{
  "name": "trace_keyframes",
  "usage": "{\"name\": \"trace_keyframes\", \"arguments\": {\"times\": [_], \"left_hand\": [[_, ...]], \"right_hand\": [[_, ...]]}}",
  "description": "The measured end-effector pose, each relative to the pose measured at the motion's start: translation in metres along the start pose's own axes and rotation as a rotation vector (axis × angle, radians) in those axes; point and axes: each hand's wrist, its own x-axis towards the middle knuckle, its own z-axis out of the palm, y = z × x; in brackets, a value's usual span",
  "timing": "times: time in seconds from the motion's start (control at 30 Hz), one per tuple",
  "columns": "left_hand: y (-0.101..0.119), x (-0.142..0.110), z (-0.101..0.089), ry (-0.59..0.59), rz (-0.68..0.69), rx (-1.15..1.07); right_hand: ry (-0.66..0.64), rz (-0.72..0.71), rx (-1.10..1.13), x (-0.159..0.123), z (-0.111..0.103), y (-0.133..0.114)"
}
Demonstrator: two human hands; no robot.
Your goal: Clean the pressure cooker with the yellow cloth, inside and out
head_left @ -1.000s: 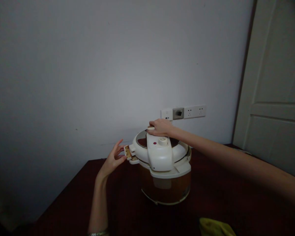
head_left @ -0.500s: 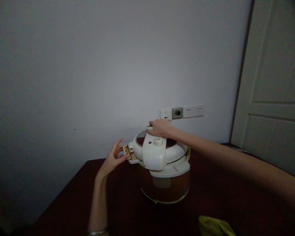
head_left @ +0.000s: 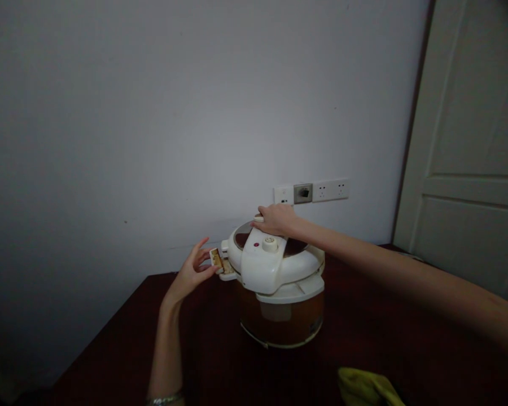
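Atop the lid [head_left: 265,268], the right hand [head_left: 276,219] grips.

Head-worn view looks forward and down at the hands [head_left: 237,242]

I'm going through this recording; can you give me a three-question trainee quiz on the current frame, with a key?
1. What is the left hand holding?
a) the green cloth
b) the round knob
c) a small white-rimmed piece at the side of the cooker

2. True or false: the right hand is on the handle atop the lid.

3. Fill in: the wall sockets are ____ the cooker, as the camera sees it.

Key: 1 c; 2 true; 3 behind.
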Motion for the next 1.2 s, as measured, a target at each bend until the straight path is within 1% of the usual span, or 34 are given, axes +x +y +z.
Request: {"name": "trace_keyframes", "arguments": {"times": [0.43, 0.67, 1.03, 1.2], "left_hand": [[0.0014, -0.0008, 0.0009, -0.001, 0.004, -0.005], [0.0022, -0.0003, 0.0009, -0.009, 0.002, -0.034], [0.0007, -0.0017, -0.0008, -0.007, -0.009, -0.033], [0.0012, -0.0018, -0.0002, -0.003, -0.007, -0.028]], "right_hand": [[0.025, -0.04, 0.003, 0.0015, 0.0014, 0.0033], [-0.005, -0.112, -0.005, 0.0019, -0.0028, 0.0006], [-0.012, -0.143, -0.023, 0.0033, -0.0035, 0.0025], [-0.01, -0.159, -0.039, -0.0004, -0.0012, 0.006]]}}
